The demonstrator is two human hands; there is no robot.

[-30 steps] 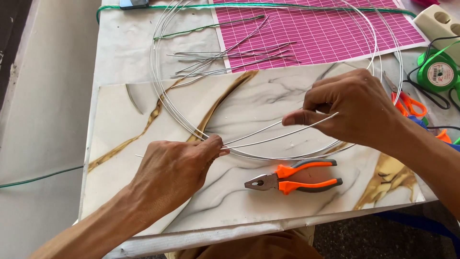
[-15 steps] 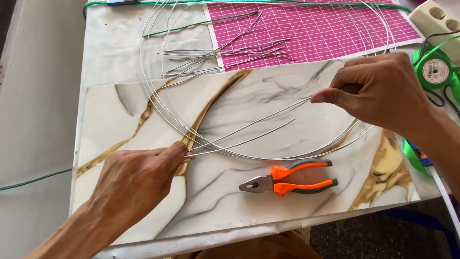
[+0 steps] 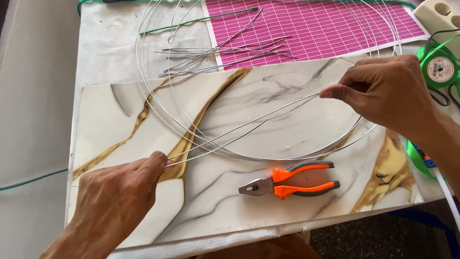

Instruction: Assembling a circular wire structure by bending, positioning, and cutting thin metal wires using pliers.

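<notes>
Since a sec ago both hands spread wider: left hand [image 3: 117, 192] at 7 o'clock & right hand [image 3: 388, 91] at 2 o'clock, fingers pinching the thin wire [image 3: 239, 127] taut above the counter [image 3: 201, 216]; best w/ steady, even tension, clear of the wire hoops [image 3: 158, 110].

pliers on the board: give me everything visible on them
The pliers are combination type: dull grey metal head, orange handles with dark grey outer strips. They lie flat on the marble-patterned board, jaws pointing left and closed, handles splayed slightly to the right. They sit just below the wire hoops, apart from them. Neither hand touches them; the left hand and right hand pinch thin wires above.
</notes>
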